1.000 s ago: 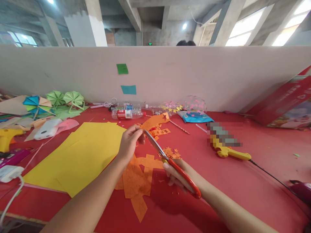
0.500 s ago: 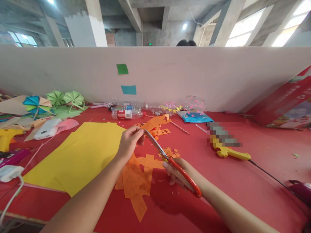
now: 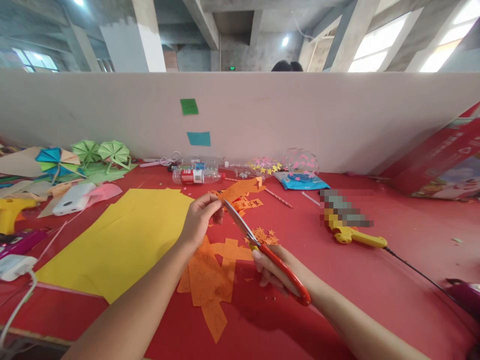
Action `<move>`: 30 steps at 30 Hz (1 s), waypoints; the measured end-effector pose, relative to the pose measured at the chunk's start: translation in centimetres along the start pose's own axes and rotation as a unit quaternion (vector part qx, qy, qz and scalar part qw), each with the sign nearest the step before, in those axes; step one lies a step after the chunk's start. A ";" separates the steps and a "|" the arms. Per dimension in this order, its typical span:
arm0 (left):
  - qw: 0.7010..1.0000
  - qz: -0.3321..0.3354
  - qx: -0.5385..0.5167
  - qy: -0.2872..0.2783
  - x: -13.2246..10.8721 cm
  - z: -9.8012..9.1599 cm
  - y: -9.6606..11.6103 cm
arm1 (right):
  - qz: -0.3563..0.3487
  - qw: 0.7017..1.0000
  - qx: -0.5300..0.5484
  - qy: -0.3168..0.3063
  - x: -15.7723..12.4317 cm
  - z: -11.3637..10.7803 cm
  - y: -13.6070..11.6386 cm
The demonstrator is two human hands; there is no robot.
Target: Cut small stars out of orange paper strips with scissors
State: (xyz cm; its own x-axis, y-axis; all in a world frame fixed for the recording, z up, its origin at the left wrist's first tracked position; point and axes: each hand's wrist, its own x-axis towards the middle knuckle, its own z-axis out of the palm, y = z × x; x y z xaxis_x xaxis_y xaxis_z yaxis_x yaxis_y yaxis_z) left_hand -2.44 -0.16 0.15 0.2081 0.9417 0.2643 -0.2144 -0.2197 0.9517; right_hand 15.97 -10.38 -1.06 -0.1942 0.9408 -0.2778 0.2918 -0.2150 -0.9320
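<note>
My right hand (image 3: 275, 270) is closed round the red handles of a pair of scissors (image 3: 262, 247), whose blades point up and left. My left hand (image 3: 200, 217) is pinched on a small piece of orange paper right at the blade tips; the piece is mostly hidden by my fingers. Below my hands, orange paper offcuts (image 3: 210, 280) lie on the red table (image 3: 375, 280). A little heap of cut orange stars (image 3: 264, 234) sits beside the scissors.
A big yellow sheet (image 3: 127, 240) lies left of my hands. More orange scraps (image 3: 240, 192), a plastic bottle (image 3: 195, 176) and star-filled clear bags (image 3: 285, 165) line the white partition. A yellow glue gun (image 3: 352, 232) with cord lies right. Folded paper fans (image 3: 99, 152) are far left.
Nothing has clearly changed: both hands hold the same pose, with the scissors' blades at the small piece in my left fingers.
</note>
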 end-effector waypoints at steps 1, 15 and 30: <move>1.000 0.001 0.003 0.001 0.0 0.0 0.0 | 0.001 1.000 -0.005 0.001 0.0 -0.1 0.0; 1.000 -0.004 -0.003 0.012 0.0 0.1 0.1 | 0.009 1.000 -0.018 -0.004 -0.2 -0.2 0.2; 1.000 0.000 0.021 0.008 0.1 -0.2 0.1 | 0.011 1.000 -0.019 -0.019 -0.1 -0.2 -0.4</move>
State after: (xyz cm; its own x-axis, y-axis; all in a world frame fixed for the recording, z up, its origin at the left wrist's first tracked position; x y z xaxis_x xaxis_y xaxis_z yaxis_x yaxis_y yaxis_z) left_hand -2.67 0.00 0.27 0.1926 0.9456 0.2622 -0.1749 -0.2299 0.9574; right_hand 16.09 -10.34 -0.63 -0.2227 0.9255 -0.3065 0.3315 -0.2237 -0.9165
